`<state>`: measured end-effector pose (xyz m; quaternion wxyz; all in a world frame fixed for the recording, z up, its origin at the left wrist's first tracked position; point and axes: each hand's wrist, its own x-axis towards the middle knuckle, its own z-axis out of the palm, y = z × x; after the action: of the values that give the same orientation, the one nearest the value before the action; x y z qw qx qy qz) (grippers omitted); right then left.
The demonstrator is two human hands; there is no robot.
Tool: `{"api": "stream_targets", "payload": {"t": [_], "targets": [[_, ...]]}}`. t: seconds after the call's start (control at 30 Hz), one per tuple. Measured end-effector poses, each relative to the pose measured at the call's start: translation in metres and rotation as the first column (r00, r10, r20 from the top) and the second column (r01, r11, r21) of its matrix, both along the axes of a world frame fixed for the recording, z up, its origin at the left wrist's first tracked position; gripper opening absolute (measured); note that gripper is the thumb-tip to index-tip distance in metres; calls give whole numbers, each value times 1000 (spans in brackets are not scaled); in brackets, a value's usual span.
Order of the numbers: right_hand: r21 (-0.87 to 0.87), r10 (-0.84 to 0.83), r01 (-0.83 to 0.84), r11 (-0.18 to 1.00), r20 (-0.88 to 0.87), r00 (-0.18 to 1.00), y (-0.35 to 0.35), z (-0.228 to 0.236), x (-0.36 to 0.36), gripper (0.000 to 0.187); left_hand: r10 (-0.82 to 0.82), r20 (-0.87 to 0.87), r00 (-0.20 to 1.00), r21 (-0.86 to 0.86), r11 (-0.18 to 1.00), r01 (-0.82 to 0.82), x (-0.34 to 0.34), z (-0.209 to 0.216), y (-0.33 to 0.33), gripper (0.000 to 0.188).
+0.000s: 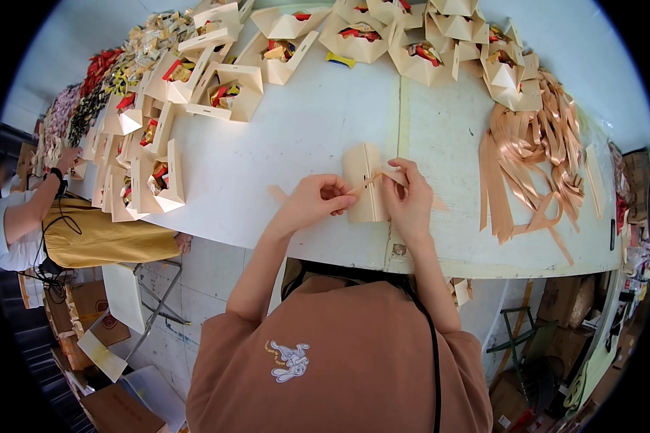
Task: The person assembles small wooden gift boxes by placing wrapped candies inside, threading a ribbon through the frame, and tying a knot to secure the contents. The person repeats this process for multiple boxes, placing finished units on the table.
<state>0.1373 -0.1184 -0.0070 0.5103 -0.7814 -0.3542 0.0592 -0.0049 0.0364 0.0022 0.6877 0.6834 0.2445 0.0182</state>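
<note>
Ribbon Closure of a Single Box: Threading or Tying Step

The workpiece is a closed cream box (pixel 365 206), located at the near edge of the desk (pixel 289 130), around the middle, between the person's two hands. A peach ribbon (pixel 395 175) crosses the ridge of the box at its small dark slots. One ribbon end shows to the left of the left hand and another to the right of the right hand.

Left hand (pixel 316 200): the grip pinches the ribbon between thumb and forefinger, just beside the ridge. Right hand (pixel 409 198): the grip appears to pinch the ribbon between thumb and forefinger, on the right of the ridge; the other fingers are curled.

Step in hand, as judged: the ribbon is being drawn through the slots or crossed for a first knot. The fingers hide too much to tell which. No finished bow is visible.

Next move, as judged: it calls for even tension on both ends, with the crossing kept centred on the ridge. Uneven pull could skew the box or leave unequal tails.

Supply: loose ribbons (pixel 538 162) lie in a heap on the right. Open boxes (pixel 249 83) with wrapped sweets stand on the far side and to the left. A co-worker (pixel 22 216) works at the far left.
</note>
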Motion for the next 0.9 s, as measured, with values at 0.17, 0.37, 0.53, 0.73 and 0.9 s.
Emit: {"api": "stream_targets", "payload": {"t": [0.17, 0.37, 0.53, 0.73, 0.9], "targets": [[-28, 92, -91, 995, 7, 996, -6, 14, 1, 18, 18, 129, 992, -198, 980, 8, 0, 12, 10, 7], [12, 211, -212, 977, -167, 963, -11, 19, 5, 19, 59, 388, 920, -120, 993, -13, 21, 11, -11, 20], [118, 152, -120, 986, -316, 936, -10, 19, 28, 14, -19, 363, 932, 71, 997, -7, 25, 12, -17, 29], [94, 165, -149, 984, -193, 967, 22, 60, 30, 11, 134, 410, 902, 210, 949, -237, 31, 12, -29, 14], [72, 308, -310, 948, 37, 951, -8, 62, -16, 10, 319, 321, 892, 89, 927, -364, 27, -3, -32, 22]]}}
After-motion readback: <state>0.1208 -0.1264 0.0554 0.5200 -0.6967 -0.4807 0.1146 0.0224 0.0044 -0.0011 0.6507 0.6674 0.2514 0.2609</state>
